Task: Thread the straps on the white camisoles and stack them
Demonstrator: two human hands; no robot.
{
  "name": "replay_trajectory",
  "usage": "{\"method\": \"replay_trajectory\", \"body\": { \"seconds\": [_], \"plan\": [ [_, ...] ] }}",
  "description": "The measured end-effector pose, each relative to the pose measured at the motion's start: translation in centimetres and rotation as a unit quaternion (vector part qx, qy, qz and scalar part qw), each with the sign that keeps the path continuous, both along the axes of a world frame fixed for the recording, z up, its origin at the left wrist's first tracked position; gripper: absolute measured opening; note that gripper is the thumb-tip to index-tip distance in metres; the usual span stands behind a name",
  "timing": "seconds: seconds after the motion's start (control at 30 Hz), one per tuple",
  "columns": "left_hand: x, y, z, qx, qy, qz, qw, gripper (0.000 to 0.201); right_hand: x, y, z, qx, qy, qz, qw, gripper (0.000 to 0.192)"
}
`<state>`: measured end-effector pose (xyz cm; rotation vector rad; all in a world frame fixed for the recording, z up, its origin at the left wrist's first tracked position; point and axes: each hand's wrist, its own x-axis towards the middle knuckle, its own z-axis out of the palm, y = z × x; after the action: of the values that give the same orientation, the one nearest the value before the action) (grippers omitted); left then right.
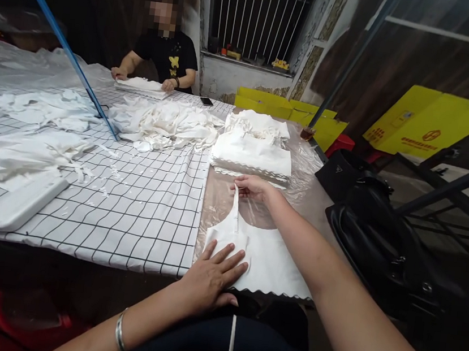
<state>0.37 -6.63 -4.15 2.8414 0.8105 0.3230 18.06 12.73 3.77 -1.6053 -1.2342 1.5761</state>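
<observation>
A white strappy top (267, 256) with a scalloped hem lies flat along the near edge of the table. My left hand (216, 276) rests on it with spread fingers, pressing the fabric near its left side. Further up, my right hand (252, 188) pinches the end of the top's thin strap (235, 212), which is drawn out straight away from me. Just beyond my right hand sits a folded stack of white garments (252, 155) with wavy edges. The far right part of the top is hidden behind my right forearm.
Loose white fabric pieces (168, 124) lie on the checked tablecloth (149, 205), left of a white flat box-like object (21, 203). A blue pole (63, 40) slants across. Black bags (373, 227) stand at right. Opposite, a person (164, 53) handles white fabric.
</observation>
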Motion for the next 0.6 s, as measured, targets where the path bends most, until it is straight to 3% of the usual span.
{"method": "replay_trajectory", "body": {
  "seconds": [0.1, 0.2, 0.3, 0.37, 0.47, 0.6],
  "plan": [
    [-0.6, 0.3, 0.6, 0.011, -0.053, 0.055, 0.997, 0.052, 0.1, 0.2, -0.1, 0.04, -0.097, -0.025, 0.994, 0.032],
    [-1.3, 0.8, 1.4, 0.036, -0.092, 0.207, 0.973, 0.042, 1.4, -1.1, 1.0, 0.134, -0.174, -0.067, 0.973, 0.033],
    [-1.9, 1.4, 1.7, 0.022, -0.065, 0.333, 0.941, 0.044, 4.1, -5.3, 1.1, 0.304, -0.298, -0.062, 0.903, 0.019],
    [-2.1, 1.8, 1.8, -0.001, -0.044, 0.357, 0.933, 0.05, 6.5, -9.5, -0.2, 0.364, -0.344, -0.052, 0.864, 0.016],
    [-2.3, 2.7, 2.1, 0.0, -0.037, 0.363, 0.931, 0.053, 10.1, -16.3, -3.7, 0.371, -0.377, -0.102, 0.842, 0.021],
    [-0.9, 5.6, 4.4, 0.011, -0.046, 0.32, 0.946, 0.049, 12.1, -22.2, -7.4, 0.43, -0.425, -0.14, 0.784, 0.029]
  ]
}}
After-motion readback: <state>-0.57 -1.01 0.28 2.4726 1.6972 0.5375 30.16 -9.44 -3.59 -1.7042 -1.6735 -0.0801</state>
